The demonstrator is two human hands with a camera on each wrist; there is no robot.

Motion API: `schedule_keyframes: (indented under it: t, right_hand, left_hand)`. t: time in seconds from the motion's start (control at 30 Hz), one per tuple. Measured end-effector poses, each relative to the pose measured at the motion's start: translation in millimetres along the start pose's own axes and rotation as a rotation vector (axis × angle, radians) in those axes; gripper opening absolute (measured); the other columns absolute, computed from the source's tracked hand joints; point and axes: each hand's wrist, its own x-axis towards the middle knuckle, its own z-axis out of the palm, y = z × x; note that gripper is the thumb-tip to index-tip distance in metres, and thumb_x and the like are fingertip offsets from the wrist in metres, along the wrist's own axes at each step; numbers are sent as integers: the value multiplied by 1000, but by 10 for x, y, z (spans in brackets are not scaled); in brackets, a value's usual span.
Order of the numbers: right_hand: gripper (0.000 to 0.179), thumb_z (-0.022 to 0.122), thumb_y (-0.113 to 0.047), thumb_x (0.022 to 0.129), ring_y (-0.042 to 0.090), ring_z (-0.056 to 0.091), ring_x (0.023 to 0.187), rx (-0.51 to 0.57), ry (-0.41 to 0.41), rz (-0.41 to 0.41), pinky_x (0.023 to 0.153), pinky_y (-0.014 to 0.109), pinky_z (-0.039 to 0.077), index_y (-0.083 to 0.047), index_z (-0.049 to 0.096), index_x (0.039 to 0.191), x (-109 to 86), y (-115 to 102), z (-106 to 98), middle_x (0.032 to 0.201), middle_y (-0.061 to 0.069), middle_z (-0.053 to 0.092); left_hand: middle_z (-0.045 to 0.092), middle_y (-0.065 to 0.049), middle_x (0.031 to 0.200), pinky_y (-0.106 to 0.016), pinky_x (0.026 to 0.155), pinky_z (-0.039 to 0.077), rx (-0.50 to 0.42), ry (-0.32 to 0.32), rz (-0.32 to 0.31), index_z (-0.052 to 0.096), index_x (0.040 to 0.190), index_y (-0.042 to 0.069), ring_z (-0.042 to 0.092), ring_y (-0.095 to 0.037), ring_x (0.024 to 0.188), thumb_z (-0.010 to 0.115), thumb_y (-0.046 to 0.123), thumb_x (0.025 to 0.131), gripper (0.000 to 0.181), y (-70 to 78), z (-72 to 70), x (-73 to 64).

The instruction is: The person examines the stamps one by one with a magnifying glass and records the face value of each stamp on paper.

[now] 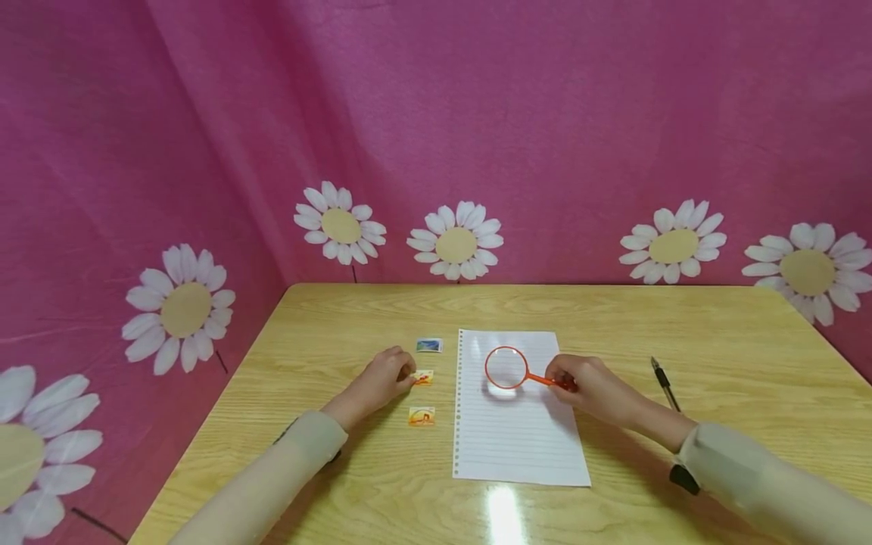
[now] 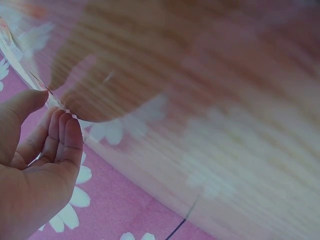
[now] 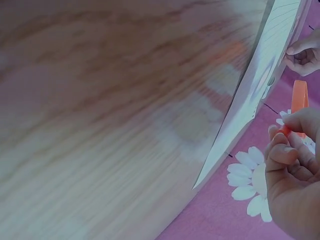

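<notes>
My right hand [image 1: 591,384] grips the handle of an orange magnifying glass [image 1: 527,374]. Its round lens is above the upper middle of a lined sheet of paper [image 1: 518,446] with punched holes down its left side. In the right wrist view the orange rim [image 3: 300,95] shows edge-on beyond the fingers. To the left of the paper, my left hand [image 1: 383,382] pinches the left edge of a yellow-orange stamp [image 1: 425,378], low at the table. A blue stamp [image 1: 429,345] lies above that one, and another yellow-orange stamp [image 1: 421,416] below it.
A black pen [image 1: 665,384] lies on the wooden table [image 1: 327,318] right of the paper, partly behind my right forearm. A pink curtain [image 1: 518,136] with white daisies hangs behind the table and along its left side.
</notes>
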Motion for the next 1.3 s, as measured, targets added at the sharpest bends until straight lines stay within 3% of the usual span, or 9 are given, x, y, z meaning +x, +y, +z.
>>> schedule_keyframes:
  t: [0.3, 0.47, 0.63, 0.87, 1.13, 1.3]
  right_hand:
    - [18, 73, 4, 80, -1, 48, 65, -14, 25, -53, 56, 18, 44, -10, 63, 82, 107, -38, 53, 71, -8, 57]
    - [16, 71, 5, 80, 1, 47, 66, 3, -19, -44, 57, 18, 43, -8, 63, 83, 158, -59, 64, 71, -6, 57]
    - [15, 71, 6, 79, 1, 47, 66, 19, -43, -57, 57, 17, 43, -6, 63, 84, 191, -49, 94, 71, -5, 57]
    - [18, 71, 6, 78, 1, 47, 64, 16, -29, -95, 57, 16, 42, -9, 61, 83, 243, -63, 185, 70, -6, 57]
    - [19, 69, 8, 76, -1, 45, 64, 36, -25, -144, 56, 15, 41, -8, 62, 81, 297, -111, 289, 69, -5, 56]
    - [20, 68, 8, 76, 0, 44, 64, 28, -19, -171, 56, 15, 39, -10, 60, 80, 367, -120, 326, 67, -7, 53]
  left_hand:
    - [60, -7, 87, -30, 73, 50, 4, 4, -3, 66, 93, 2, 52, -13, 78, 70, 8, 89, 8, 22, -18, 43]
    - [61, -8, 88, -30, 74, 51, 2, 17, 15, 65, 92, 1, 55, -14, 79, 70, 6, 88, 8, 12, -6, 49]
    - [59, -6, 88, -30, 74, 50, -19, 0, -13, 65, 91, 3, 52, -13, 78, 69, 7, 89, 7, 19, 0, 51]
    - [60, -8, 87, -28, 71, 50, -9, 17, 24, 65, 91, 1, 54, -14, 78, 70, 6, 88, 8, 22, -16, 32]
    - [58, -6, 84, -27, 70, 47, -6, 1, -5, 64, 90, 2, 49, -12, 76, 71, 7, 88, 8, 13, 6, -8]
    - [57, -6, 84, -26, 69, 47, 1, 18, 13, 64, 90, 1, 49, -12, 75, 71, 6, 87, 8, -2, -3, -7]
